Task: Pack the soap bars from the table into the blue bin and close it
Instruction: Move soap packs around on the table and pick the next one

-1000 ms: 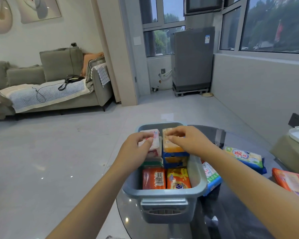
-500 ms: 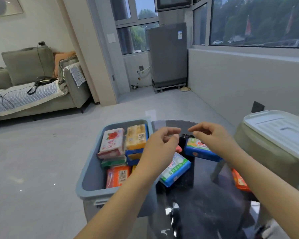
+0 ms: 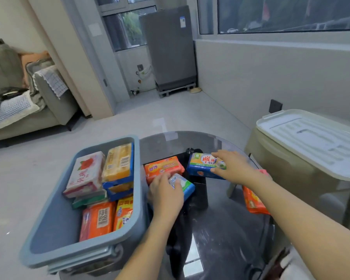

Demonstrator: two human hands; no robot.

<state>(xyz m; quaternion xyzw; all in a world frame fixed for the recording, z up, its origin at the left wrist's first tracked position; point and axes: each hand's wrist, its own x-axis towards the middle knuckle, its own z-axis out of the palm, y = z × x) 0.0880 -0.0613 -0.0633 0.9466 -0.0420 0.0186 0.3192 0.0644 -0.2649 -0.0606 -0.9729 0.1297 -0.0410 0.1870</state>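
Hands have left the blue bin [image 3: 138, 199] and dropped to the worktop [image 3: 220, 229]: left hand [image 3: 166, 194] fingers curl over a white-blue soap bar [image 3: 183, 183], right hand [image 3: 233, 166] grips a blue-green bar [image 3: 203, 164]. Orange bars [image 3: 164, 167] remain outside; bin uncovered.

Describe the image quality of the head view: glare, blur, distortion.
Head view: wide-angle bending curves the window frames and blue bin rim; the glass table mirrors pale window light in patches; soft daylight, no hard shadows; slight softness on the left hand and right hand, and wrapper print on the soap bars is only partly legible.
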